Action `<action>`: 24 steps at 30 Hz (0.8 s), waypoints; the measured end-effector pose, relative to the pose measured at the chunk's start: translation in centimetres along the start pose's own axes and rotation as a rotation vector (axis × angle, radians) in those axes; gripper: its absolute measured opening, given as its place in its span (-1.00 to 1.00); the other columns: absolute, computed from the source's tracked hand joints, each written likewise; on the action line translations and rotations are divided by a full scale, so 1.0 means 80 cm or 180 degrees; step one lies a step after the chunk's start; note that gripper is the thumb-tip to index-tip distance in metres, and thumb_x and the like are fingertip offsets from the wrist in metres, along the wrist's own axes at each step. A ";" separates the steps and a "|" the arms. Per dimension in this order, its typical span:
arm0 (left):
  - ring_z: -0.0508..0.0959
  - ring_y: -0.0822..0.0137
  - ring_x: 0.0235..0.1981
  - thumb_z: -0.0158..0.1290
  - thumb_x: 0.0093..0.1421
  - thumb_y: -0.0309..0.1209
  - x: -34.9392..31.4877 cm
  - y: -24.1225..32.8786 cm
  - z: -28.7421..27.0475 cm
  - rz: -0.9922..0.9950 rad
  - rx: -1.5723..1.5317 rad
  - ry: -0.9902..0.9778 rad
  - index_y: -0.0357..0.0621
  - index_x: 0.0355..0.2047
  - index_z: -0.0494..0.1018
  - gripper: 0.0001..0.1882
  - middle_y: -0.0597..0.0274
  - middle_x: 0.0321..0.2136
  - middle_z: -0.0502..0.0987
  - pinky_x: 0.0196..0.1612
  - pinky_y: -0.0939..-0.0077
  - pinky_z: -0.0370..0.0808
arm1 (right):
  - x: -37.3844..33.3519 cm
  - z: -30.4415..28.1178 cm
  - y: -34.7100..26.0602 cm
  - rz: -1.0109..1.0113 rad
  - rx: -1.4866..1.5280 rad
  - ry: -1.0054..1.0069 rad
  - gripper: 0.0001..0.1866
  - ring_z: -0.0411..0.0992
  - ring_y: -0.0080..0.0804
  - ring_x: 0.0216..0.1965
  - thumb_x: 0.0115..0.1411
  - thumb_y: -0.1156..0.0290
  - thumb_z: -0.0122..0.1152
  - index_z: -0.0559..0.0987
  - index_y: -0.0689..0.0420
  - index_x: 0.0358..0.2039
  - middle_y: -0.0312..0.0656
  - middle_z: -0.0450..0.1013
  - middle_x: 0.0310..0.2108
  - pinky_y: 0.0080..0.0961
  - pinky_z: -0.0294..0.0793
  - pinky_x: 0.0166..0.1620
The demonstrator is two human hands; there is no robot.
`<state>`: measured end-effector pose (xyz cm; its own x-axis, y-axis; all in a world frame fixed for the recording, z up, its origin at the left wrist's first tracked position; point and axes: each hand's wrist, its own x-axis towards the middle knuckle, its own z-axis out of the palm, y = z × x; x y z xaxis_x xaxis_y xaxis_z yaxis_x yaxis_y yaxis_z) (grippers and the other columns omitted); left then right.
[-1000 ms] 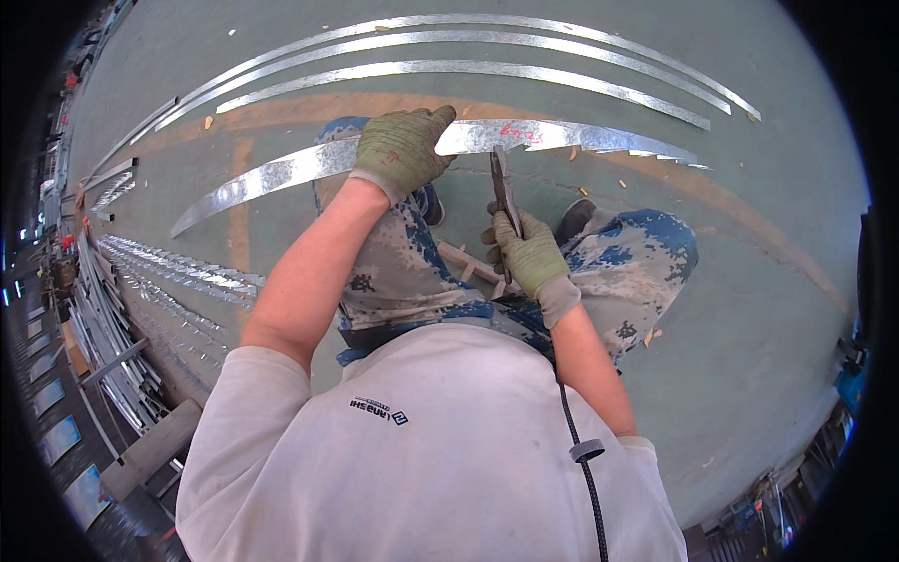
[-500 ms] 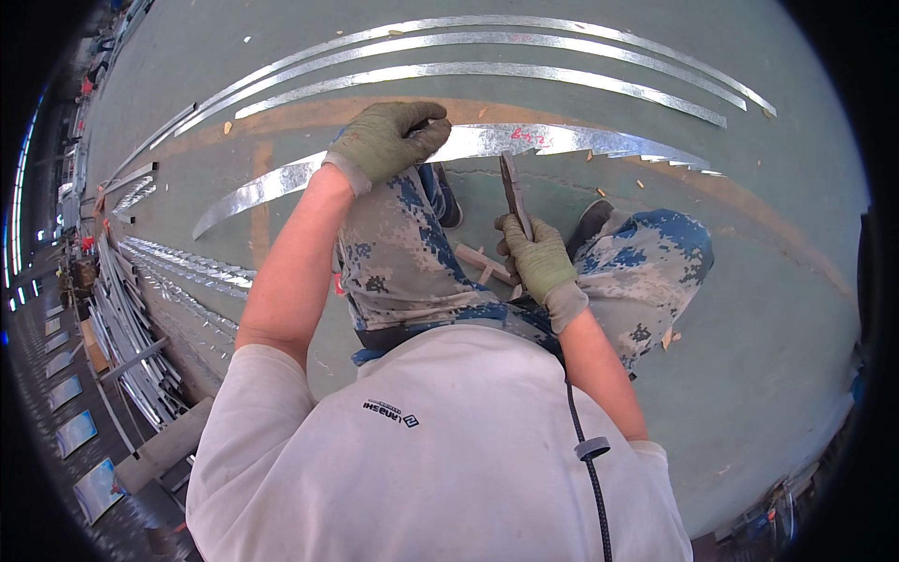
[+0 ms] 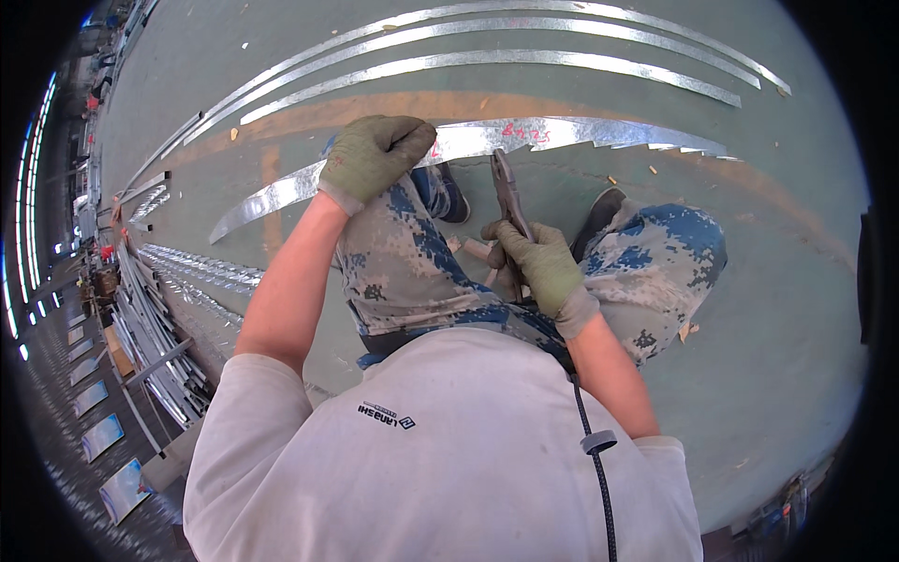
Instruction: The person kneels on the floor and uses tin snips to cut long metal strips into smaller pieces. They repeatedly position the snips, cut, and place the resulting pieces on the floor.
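Note:
My left hand (image 3: 368, 161), in an olive work glove, is closed on the near edge of a shiny sheet-metal strip (image 3: 473, 140). Red marks show on the metal, and its right part fans out in several overlapping, stepped layers. In my right hand (image 3: 541, 269), gloved alike, is a pair of dark metal pliers (image 3: 507, 187), gripped by the handles. Their head points away from me and lies at or just short of the strip's near edge; whether the jaws touch the metal I cannot tell.
Three long metal strips (image 3: 487, 60) lie across the green floor beyond. On the left are cut metal pieces (image 3: 201, 267) and a pile of long metal profiles (image 3: 161, 332). A wooden piece (image 3: 478, 249) lies between my legs. Small yellowish scraps dot the floor.
The pliers' handles have spread, and a second handle now shows below my right hand. My left hand keeps its hold on the strip. The view has shifted slightly.

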<state>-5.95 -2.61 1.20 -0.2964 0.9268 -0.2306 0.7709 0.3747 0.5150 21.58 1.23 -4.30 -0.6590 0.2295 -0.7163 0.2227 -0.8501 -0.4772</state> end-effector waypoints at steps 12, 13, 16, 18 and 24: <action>0.66 0.23 -0.33 0.15 0.35 -0.11 0.003 0.012 -0.002 -0.0624 -0.0602 -0.0073 -0.24 -0.13 0.66 -0.60 -0.04 -0.38 0.65 -0.18 0.32 0.55 | 0.000 -0.027 0.016 0.0270 0.2278 -0.2032 -0.53 0.45 -0.50 -0.59 0.50 0.06 0.04 0.56 0.23 0.08 -0.31 0.56 -0.42 -0.49 0.37 -0.57; 0.66 0.22 -0.32 0.15 0.35 -0.11 0.003 0.014 -0.002 -0.0564 -0.0547 -0.0053 -0.24 -0.13 0.66 -0.60 -0.04 -0.38 0.65 -0.18 0.31 0.55 | 0.001 -0.026 0.018 0.0255 0.2177 -0.1963 -0.50 0.44 -0.51 -0.58 0.50 0.04 0.02 0.54 0.24 0.11 -0.31 0.56 -0.40 -0.49 0.36 -0.55; 0.67 0.19 -0.32 0.14 0.35 -0.10 0.005 0.015 -0.001 -0.0456 -0.0370 -0.0026 -0.23 -0.12 0.65 -0.60 -0.05 -0.36 0.66 -0.18 0.29 0.55 | 0.005 -0.022 0.018 0.0098 0.1830 -0.1792 -0.44 0.41 -0.53 -0.53 0.51 -0.02 -0.03 0.50 0.24 0.19 -0.30 0.57 -0.36 -0.49 0.36 -0.51; 0.67 0.16 -0.31 0.14 0.35 -0.10 0.003 0.014 0.000 -0.0458 -0.0357 -0.0021 -0.22 -0.12 0.65 -0.60 -0.06 -0.35 0.66 -0.17 0.28 0.55 | 0.005 -0.020 0.015 0.0006 0.1517 -0.1658 -0.41 0.43 -0.52 -0.49 0.52 -0.04 -0.04 0.49 0.24 0.21 -0.30 0.57 -0.34 -0.48 0.38 -0.48; 0.68 0.07 -0.25 0.12 0.35 -0.08 0.001 0.012 0.006 -0.0483 -0.0455 0.0051 -0.19 -0.10 0.66 -0.59 -0.07 -0.32 0.67 -0.13 0.22 0.55 | -0.001 -0.009 0.000 0.0045 0.0755 -0.0763 -0.34 0.46 -0.47 -0.50 0.51 -0.14 -0.08 0.56 0.26 0.13 -0.26 0.58 -0.36 -0.47 0.40 -0.48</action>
<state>-4.97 -2.21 1.23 -0.4128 0.8593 -0.3019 0.6293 0.5087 0.5875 22.17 1.54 -4.59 -0.8135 0.1228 -0.5685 0.0781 -0.9455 -0.3160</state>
